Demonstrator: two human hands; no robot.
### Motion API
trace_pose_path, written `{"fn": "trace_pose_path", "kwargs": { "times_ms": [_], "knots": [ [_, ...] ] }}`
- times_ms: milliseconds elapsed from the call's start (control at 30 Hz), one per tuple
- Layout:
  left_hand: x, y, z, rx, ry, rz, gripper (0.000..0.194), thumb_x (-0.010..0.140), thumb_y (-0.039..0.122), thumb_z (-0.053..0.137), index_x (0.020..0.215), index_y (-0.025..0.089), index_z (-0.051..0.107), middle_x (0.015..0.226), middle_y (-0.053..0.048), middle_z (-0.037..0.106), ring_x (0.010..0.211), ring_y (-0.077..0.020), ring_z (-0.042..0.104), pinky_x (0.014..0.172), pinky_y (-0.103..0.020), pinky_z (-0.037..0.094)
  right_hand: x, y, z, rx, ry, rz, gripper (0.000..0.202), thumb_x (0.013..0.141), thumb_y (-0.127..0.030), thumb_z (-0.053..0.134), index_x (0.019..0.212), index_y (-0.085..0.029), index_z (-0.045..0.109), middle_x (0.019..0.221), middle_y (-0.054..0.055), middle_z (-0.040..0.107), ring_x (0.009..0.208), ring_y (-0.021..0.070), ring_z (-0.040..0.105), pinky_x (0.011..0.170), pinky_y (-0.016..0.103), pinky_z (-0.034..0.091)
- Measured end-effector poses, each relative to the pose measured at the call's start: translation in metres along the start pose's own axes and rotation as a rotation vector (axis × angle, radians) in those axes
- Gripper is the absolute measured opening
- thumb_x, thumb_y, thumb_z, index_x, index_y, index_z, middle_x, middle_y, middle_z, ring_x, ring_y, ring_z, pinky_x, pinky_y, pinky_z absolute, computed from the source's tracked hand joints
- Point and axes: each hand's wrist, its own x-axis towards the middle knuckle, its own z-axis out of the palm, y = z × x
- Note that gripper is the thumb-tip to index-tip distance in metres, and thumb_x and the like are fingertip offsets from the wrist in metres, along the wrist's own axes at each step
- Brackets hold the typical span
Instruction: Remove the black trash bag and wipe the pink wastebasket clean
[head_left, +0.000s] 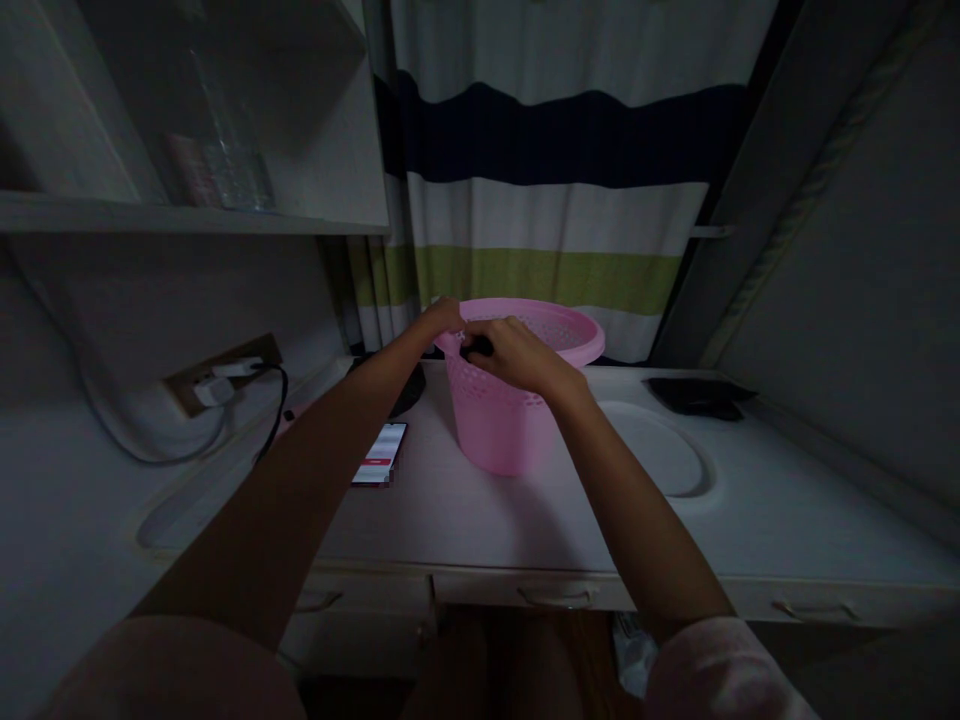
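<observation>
Basket [499,430], below the fingers [487,327], is being handled, rim [589,350] apparently gripped by left hand [448,314], right hand [516,350] curled alongside, grip unclear, steadying likely needed next

The basket [499,435] is smooth, slightly glossy plastic, the curtain [555,215] matt cloth, the desktop [465,520] smooth.

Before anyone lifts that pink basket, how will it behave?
Probably light for its size: the pink basket looks like thin plastic, perforated above. Likely fairly stiff, given its smoothly curved rim. Base looks narrower than the rim, so a high push might tip it.
</observation>
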Motion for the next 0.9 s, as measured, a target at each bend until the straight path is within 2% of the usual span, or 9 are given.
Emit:
{"fn": "trace_pose_path", "kwargs": {
  "times_ms": [200, 300, 433, 500, 600, 667, 900],
  "knots": [
    [-0.016, 0.007, -0.005, 0.082, 0.012, -0.065, 0.043, 0.073, 0.016, 0.050, 0.114, 0.002, 0.053, 0.112, -0.017, 0.058, 0.093, -0.0200, 0.058, 0.065, -0.020, 0.043, -0.030, 0.026, -0.017, 0.191, 0.036, -0.074, 0.015, 0.075, -0.016, 0.053, 0.088, -0.017, 0.061, 0.088, 0.003, 0.064, 0.083, 0.0153, 0.057, 0.074, 0.026, 0.038],
    [-0.015, 0.008, -0.006, 0.067, 0.001, -0.063, 0.044, 0.073, 0.016, 0.050, 0.115, 0.003, 0.052, 0.111, -0.016, 0.059, 0.092, -0.0198, 0.058, 0.066, -0.020, 0.044, -0.032, 0.033, -0.021, 0.227, 0.035, -0.079, 0.013, 0.073, -0.016, 0.055, 0.085, -0.016, 0.061, 0.086, 0.003, 0.064, 0.081, 0.0153, 0.057, 0.073, 0.025, 0.038],
    [-0.007, 0.005, -0.003, 0.059, 0.011, -0.080, 0.041, 0.072, 0.015, 0.051, 0.111, 0.003, 0.056, 0.110, -0.017, 0.059, 0.094, -0.0214, 0.058, 0.069, -0.022, 0.044, -0.029, 0.032, -0.020, 0.242, 0.043, -0.081, 0.013, 0.072, -0.016, 0.055, 0.084, -0.015, 0.061, 0.084, 0.003, 0.064, 0.081, 0.0152, 0.057, 0.074, 0.026, 0.038],
    [-0.003, 0.001, -0.001, -0.003, 0.089, -0.111, 0.039, 0.073, 0.016, 0.049, 0.110, 0.005, 0.057, 0.108, -0.017, 0.060, 0.093, -0.0217, 0.058, 0.070, -0.024, 0.045, -0.027, 0.029, -0.019, 0.250, 0.048, -0.081, 0.014, 0.072, -0.017, 0.054, 0.084, -0.015, 0.061, 0.084, 0.003, 0.064, 0.081, 0.0152, 0.056, 0.074, 0.026, 0.038],
    [0.000, -0.007, -0.001, -0.113, 0.339, -0.161, 0.037, 0.077, 0.021, 0.043, 0.109, 0.009, 0.058, 0.107, -0.016, 0.060, 0.096, -0.0229, 0.057, 0.074, -0.028, 0.045, -0.023, 0.025, -0.017, 0.250, 0.048, -0.078, 0.014, 0.071, -0.016, 0.055, 0.083, -0.015, 0.062, 0.084, 0.003, 0.064, 0.081, 0.0151, 0.056, 0.074, 0.025, 0.038],
    [0.000, -0.013, -0.002, -0.164, 0.415, -0.182, 0.037, 0.078, 0.023, 0.042, 0.109, 0.011, 0.058, 0.106, -0.016, 0.059, 0.098, -0.0234, 0.055, 0.076, -0.031, 0.045, -0.020, 0.021, -0.015, 0.241, 0.053, -0.081, 0.014, 0.071, -0.016, 0.055, 0.083, -0.015, 0.061, 0.084, 0.003, 0.064, 0.081, 0.0145, 0.056, 0.074, 0.025, 0.037],
    [-0.013, -0.013, -0.007, -0.217, 0.329, -0.229, 0.040, 0.075, 0.025, 0.047, 0.112, 0.013, 0.056, 0.109, -0.015, 0.058, 0.103, -0.0246, 0.053, 0.080, -0.031, 0.043, 0.000, 0.004, -0.003, 0.118, 0.032, -0.021, 0.016, 0.073, -0.015, 0.052, 0.087, -0.016, 0.060, 0.086, 0.002, 0.063, 0.083, 0.0149, 0.054, 0.075, 0.026, 0.035]
  ]
}}
